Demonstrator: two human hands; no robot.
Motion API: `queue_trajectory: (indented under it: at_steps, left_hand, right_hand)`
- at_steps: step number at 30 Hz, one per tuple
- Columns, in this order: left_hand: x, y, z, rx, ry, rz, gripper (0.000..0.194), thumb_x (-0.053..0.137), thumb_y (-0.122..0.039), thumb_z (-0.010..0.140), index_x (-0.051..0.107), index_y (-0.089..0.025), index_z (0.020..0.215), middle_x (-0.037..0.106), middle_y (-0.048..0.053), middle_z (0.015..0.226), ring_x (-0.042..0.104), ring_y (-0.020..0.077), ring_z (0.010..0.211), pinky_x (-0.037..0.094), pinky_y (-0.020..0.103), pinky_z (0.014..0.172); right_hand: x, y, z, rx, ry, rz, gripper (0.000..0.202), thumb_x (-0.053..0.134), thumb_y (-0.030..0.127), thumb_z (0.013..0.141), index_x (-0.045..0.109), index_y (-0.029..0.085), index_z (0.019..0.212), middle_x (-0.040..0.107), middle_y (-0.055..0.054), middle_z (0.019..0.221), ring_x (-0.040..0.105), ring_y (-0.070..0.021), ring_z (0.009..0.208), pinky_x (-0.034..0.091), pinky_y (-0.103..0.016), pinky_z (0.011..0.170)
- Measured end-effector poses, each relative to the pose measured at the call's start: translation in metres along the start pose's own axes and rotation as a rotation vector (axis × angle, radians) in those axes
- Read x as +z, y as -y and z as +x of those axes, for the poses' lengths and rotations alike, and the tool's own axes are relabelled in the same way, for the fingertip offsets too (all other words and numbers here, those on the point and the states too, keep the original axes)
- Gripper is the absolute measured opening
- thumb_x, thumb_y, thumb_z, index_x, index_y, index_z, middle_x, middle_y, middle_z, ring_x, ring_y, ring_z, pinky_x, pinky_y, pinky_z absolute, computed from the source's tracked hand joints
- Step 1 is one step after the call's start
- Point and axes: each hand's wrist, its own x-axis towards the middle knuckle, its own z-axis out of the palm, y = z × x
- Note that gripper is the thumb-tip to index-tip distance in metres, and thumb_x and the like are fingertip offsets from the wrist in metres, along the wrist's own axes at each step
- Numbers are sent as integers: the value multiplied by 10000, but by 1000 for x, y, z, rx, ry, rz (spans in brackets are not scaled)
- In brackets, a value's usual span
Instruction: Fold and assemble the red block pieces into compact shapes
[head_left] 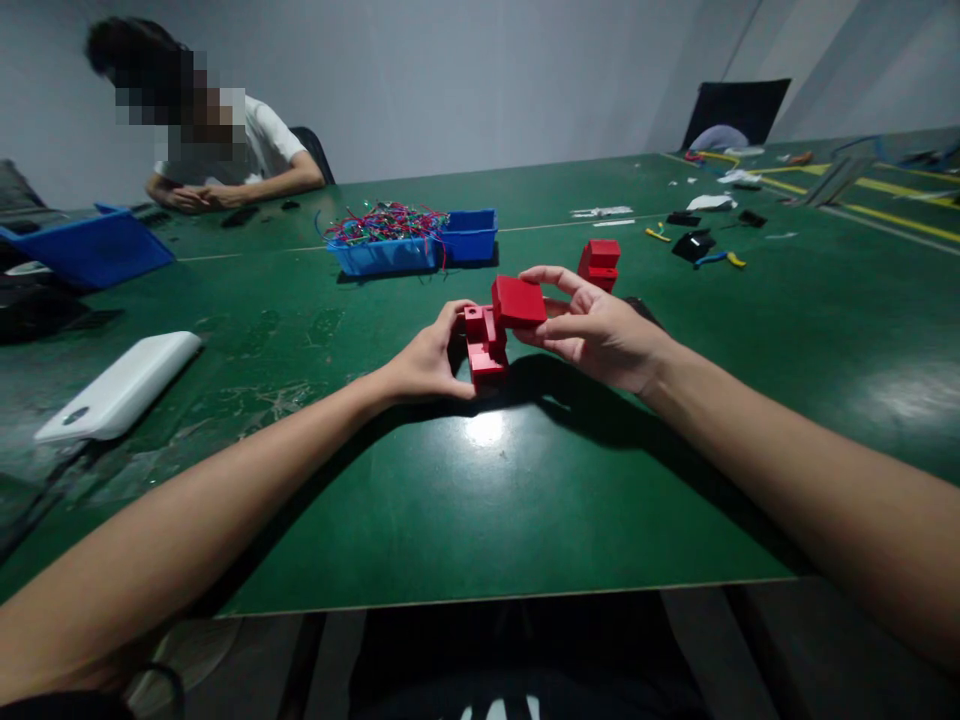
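Near the middle of the green table, my left hand [435, 357] grips a stepped red block [486, 350] with a small hole in its top. My right hand [600, 330] holds a flat, squarish red block [520, 302] between thumb and fingers, at the upper right of the stepped one. The two blocks overlap in view; whether they touch I cannot tell. Another red piece [601, 262] stands on the table just behind my right hand.
Blue bins [386, 257] with tangled wires stand behind my hands. A white device [124, 385] with a cable lies left on the table [480, 540]. Pliers [720, 260] and black parts lie back right. A person [262, 150] sits at the far left beyond a blue tray [112, 250].
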Motion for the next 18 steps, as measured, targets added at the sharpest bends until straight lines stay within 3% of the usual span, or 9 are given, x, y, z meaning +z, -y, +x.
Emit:
queue_trajectory:
  at_steps: [5, 8, 13, 16, 18]
  left_hand:
    - [0, -1, 0, 0, -1, 19, 907, 869, -368, 585, 355, -212, 1317, 572, 147, 1294, 606, 320, 1184, 463, 481, 1051]
    - [0, 0, 0, 6, 4, 16, 907, 865, -374, 593, 345, -206, 1317, 566, 152, 1293, 605, 312, 1173, 466, 479, 1042]
    - [0, 2, -1, 14, 7, 29, 921, 865, -396, 587, 344, -216, 1324, 561, 151, 1300, 601, 321, 1182, 463, 488, 1049]
    - [-1, 1, -2, 36, 14, 46, 922, 862, -389, 599, 331, -205, 1329, 559, 170, 1313, 595, 329, 1207, 454, 486, 1067]
    - [-1, 0, -2, 51, 22, 57, 923, 857, -373, 604, 317, -199, 1332, 568, 174, 1307, 605, 324, 1195, 460, 481, 1062]
  right_hand:
    - [7, -12, 8, 56, -206, 149, 522, 526, -38, 495, 539, 241, 936, 674, 57, 863, 644, -97, 734, 528, -218, 716]
    - [7, -10, 8, 43, -234, 233, 462, 509, 8, 500, 527, 221, 909, 680, 18, 886, 660, -130, 755, 538, -242, 683]
    - [7, -9, 7, -20, -223, 200, 332, 627, 110, 687, 560, 239, 986, 702, 7, 981, 682, -148, 793, 539, -261, 632]
    - [7, -14, 9, -63, -255, 126, 486, 780, 126, 665, 564, 282, 1071, 718, 46, 953, 676, -129, 771, 537, -252, 656]
    - [7, -19, 10, -99, -264, 104, 487, 863, 156, 610, 603, 244, 1012, 727, 34, 914, 665, -120, 773, 537, -250, 707]
